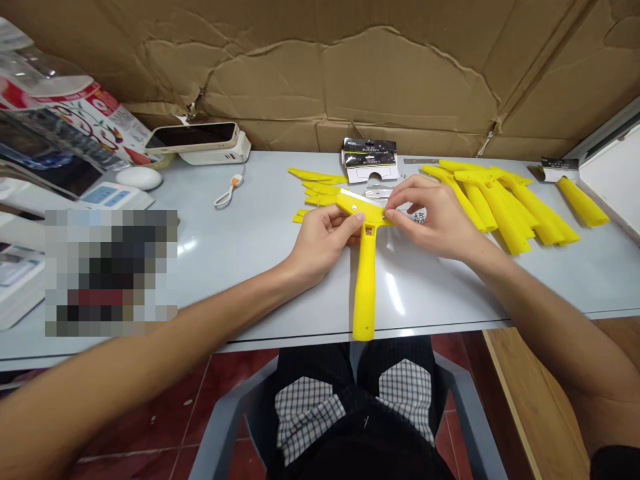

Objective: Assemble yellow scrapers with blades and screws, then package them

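Observation:
A yellow plastic scraper (366,280) is held over the table's front part, its handle pointing toward me and a blade edge along the far side of its head. My left hand (327,233) grips the left part of the head, thumb on top, beside a screw seated there. At the head's right end, my right hand (425,213) pinches with thumb and index finger; whatever small piece is between the fingertips is hidden. Small loose screws (419,217) lie partly behind that hand. Just beyond are metal blades (379,192) and flat yellow plastic pieces (320,187).
More yellow scraper handles (505,207) are heaped to the right, with a carded one (583,200) farther over. Black-and-white packaging cards (370,160) stand at the back against cardboard (320,73). On the left are a phone (195,138), a white mouse (139,177) and a cable loop (229,191).

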`<state>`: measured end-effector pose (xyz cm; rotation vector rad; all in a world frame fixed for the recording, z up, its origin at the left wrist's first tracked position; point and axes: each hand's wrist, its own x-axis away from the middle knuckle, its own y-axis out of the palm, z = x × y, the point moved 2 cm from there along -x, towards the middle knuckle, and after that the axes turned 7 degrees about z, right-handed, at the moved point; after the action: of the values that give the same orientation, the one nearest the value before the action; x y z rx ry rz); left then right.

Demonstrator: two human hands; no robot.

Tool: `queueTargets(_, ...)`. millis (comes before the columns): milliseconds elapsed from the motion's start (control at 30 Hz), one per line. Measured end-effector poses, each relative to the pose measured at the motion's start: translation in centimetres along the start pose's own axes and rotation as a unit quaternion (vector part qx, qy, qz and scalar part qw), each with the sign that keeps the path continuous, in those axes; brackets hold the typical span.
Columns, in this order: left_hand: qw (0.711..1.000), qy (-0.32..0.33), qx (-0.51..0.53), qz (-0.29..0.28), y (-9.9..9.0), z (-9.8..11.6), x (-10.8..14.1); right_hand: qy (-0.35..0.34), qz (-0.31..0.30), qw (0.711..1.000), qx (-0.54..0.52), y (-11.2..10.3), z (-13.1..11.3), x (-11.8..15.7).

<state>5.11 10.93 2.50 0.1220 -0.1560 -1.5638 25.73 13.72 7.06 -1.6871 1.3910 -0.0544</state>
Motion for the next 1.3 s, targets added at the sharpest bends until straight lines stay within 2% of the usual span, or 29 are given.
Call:
queueTargets(133,1.000,0.001,0.001,0.004,0.0,0.0,0.0,-0.003,0.001,1.000,-0.003,-0.3,-0.2,0.0)
queueTargets(333,1.000,0.007,0.002,0.005,0.0,0.0,0.0,-0.073,0.009,0.997,-0.007,-0.6,-0.2,0.2)
queueTargets(733,1.000,0.008,-0.006,0.003,0.0,-0.1,-0.2,-0.106,0.023,0.993,0.049,-0.3,0.4,0.2)
queueTargets(867,1.000,0.006,-0.011,-0.003,-0.1,-0.1,-0.2,-0.128,0.044,0.990,0.048,-0.3,0.5,0.2)
queueTargets(967,1.000,0.003,-0.005,-0.003,-0.2,-0.2,-0.3,-0.060,0.053,0.997,0.024,-0.4,0.8,0.0)
queueTargets(1067,1.000,-0.006,0.009,0.004,-0.3,-0.2,-0.4,0.052,0.014,0.997,-0.058,-0.4,1.0,-0.3)
queueTargets(1167,0.999,-0.023,0.025,-0.003,-0.3,-0.1,-0.6,0.140,-0.034,0.978,-0.151,-0.4,1.0,-0.4)
queueTargets(1300,0.997,-0.062,0.033,-0.028,-0.2,0.6,-0.7,0.197,-0.039,0.958,-0.206,-0.4,0.6,-0.5)
